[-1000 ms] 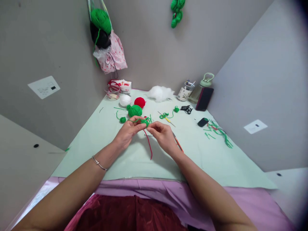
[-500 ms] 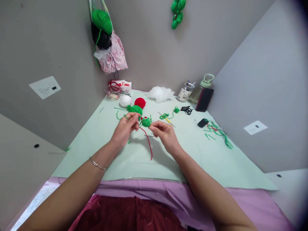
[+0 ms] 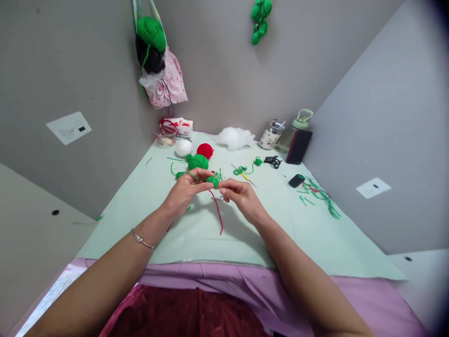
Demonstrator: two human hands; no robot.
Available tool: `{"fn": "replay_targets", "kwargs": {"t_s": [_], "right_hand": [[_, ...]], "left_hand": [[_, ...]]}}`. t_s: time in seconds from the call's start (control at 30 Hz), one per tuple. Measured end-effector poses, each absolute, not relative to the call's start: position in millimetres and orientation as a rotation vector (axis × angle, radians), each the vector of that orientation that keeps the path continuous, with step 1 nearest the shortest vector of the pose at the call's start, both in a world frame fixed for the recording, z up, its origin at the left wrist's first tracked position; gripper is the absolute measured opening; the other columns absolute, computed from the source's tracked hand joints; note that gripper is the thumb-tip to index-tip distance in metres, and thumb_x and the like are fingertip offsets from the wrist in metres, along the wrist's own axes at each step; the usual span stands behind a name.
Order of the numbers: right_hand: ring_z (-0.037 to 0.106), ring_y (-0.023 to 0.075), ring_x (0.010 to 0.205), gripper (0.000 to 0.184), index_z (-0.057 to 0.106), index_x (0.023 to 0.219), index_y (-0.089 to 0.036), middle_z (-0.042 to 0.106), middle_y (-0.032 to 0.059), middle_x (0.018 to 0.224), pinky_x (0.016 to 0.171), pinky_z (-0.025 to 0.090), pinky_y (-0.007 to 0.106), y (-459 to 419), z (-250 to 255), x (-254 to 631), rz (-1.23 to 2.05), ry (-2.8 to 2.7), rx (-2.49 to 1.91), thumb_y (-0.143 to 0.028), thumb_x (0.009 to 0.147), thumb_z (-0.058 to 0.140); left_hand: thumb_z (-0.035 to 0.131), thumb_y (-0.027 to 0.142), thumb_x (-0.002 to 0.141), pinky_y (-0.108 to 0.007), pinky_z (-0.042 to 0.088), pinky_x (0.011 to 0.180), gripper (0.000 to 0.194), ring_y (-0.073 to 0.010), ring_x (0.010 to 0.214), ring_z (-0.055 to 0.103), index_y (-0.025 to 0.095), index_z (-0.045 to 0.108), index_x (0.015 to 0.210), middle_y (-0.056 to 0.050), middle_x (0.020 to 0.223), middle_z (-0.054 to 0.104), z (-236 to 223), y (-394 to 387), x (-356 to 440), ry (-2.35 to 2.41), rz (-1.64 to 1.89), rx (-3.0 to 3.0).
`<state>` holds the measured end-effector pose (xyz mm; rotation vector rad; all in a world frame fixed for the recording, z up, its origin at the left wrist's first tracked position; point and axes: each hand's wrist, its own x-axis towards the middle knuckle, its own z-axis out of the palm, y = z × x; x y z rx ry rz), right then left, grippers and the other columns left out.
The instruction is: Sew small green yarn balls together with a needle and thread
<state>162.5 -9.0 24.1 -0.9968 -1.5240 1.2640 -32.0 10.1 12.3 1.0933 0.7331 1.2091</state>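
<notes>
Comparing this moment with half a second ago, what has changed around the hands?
The left hand, then off the small green piece, has moved right to it, and its thumb and fingers now hold the left side. The right hand keeps its pinch on the right side. The red ball, white ball and yellow-handled tool stayed where they lay.

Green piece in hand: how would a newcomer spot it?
Find the pale green tabletop, then the left hand and right hand above its middle. The small green piece is pinched in the left, the right at its edge. Unlike the bigger green yarn ball lying beyond, it is in hand.
</notes>
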Motion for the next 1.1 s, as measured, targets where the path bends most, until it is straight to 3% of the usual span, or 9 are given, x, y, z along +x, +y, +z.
{"fn": "replay_targets", "kwargs": {"t_s": [0.4, 0.6, 1.1], "right_hand": [[0.046, 0.0095, 0.06, 0.023, 0.071, 0.083, -0.017, 0.056, -0.0036, 0.066, 0.063, 0.036, 0.027, -9, 20, 161, 1.468, -1.392, -0.924, -0.037, 0.075, 0.081], [0.048, 0.0101, 0.06, 0.029, 0.068, 0.08, -0.017, 0.057, -0.0032, 0.063, 0.063, 0.039, 0.027, -6, 18, 159, 1.478, -1.349, -0.919, -0.04, 0.072, 0.084], [0.048, 0.0094, 0.062, 0.02, 0.074, 0.081, -0.018, 0.058, -0.0024, 0.069, 0.065, 0.038, 0.027, -2, 17, 166, 1.526, -1.41, -0.864, -0.035, 0.074, 0.083]], "left_hand": [[0.09, 0.03, 0.063, -0.028, 0.045, 0.079, 0.033, -0.014, 0.08, 0.058, 0.02, 0.077, 0.091, 0.0, 0.083, 0.068, 12, 8, -29, 0.745, 1.249, 1.148], [0.091, 0.028, 0.06, -0.025, 0.043, 0.07, 0.032, -0.0103, 0.069, 0.051, 0.021, 0.077, 0.088, 0.004, 0.072, 0.054, 5, 6, -24, 0.74, 1.245, 1.193], [0.09, 0.031, 0.063, -0.023, 0.036, 0.062, 0.031, -0.009, 0.065, 0.041, 0.021, 0.076, 0.088, 0.004, 0.071, 0.043, 9, 5, -25, 0.739, 1.244, 1.241]]}}
